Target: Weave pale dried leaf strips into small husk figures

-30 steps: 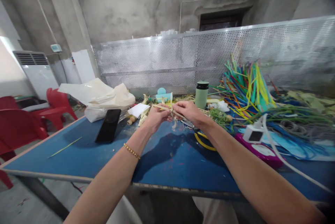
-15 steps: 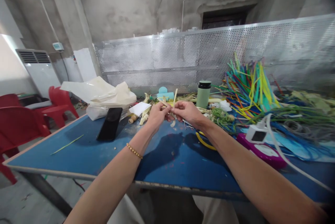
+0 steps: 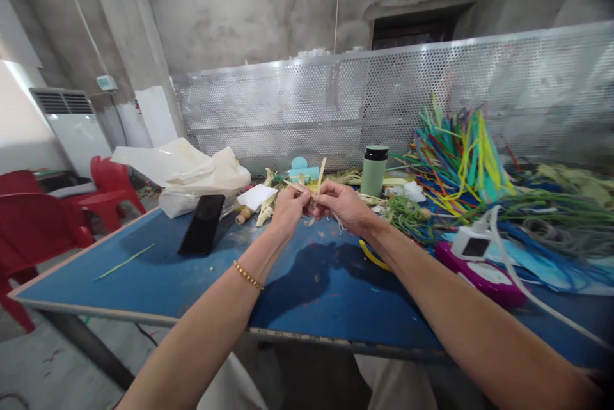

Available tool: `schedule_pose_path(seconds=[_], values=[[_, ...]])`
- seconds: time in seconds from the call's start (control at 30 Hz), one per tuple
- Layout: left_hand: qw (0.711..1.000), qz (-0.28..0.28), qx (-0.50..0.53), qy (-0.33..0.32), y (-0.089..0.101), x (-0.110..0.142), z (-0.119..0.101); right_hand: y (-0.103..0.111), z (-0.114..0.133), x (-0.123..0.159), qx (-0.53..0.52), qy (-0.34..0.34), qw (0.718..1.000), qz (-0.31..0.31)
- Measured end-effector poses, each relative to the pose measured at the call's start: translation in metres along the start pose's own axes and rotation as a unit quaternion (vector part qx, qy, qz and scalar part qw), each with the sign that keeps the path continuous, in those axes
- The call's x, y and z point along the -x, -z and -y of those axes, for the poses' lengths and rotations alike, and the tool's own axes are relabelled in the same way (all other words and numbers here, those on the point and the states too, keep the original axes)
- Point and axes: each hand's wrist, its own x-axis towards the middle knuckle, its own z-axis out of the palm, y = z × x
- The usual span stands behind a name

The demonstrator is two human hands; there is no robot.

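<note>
Above the middle of the blue table, my left hand (image 3: pixel 290 208) and my right hand (image 3: pixel 343 204) meet, fingertips pinched together. Between them are pale, flat straw-like strips (image 3: pixel 322 171) that cross one another. One strip points up from the right fingertips, and another sticks out to the left over the left hand. Where the strips join is mostly hidden by my fingers. Below my right wrist lies a yellow ring-shaped handle (image 3: pixel 373 255), partly covered by the forearm. Behind the right hand stands a green tumbler (image 3: pixel 374 171) with a black lid.
On the left of the blue table (image 3: pixel 158 291) lie a black phone (image 3: pixel 201 224), a thin green strip (image 3: pixel 125 261) and a cream plastic bag (image 3: pixel 206 170). To the right are coloured strips (image 3: pixel 460 160) and a purple power strip (image 3: pixel 484 275) with a white charger (image 3: pixel 471 242). A perforated metal screen (image 3: pixel 288 109) stands behind.
The strips have turned in my fingers, one now leaning up to the right. A strip that lay along the right hand no longer shows there. The view has shifted slightly.
</note>
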Motion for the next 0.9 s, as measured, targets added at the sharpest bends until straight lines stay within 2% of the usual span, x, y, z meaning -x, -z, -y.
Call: schedule_pose_path(seconds=[0.3,0.5,0.67,0.9], values=[[0.999,0.018,0.037,0.015,0.002,0.000,-0.006,-0.006,0.007,0.002,-0.033,-0.012,0.999,-0.017],[0.998,0.001,-0.062,-0.027,0.007,-0.005,-0.002,0.001,0.009,0.003,-0.032,-0.068,0.997,0.012],[0.988,-0.012,-0.137,-0.078,0.009,-0.008,0.002,-0.001,0.012,0.004,-0.020,-0.089,0.996,-0.010],[0.958,0.014,-0.256,-0.130,0.006,-0.005,0.001,-0.006,0.014,0.006,0.083,-0.075,0.992,-0.062]])
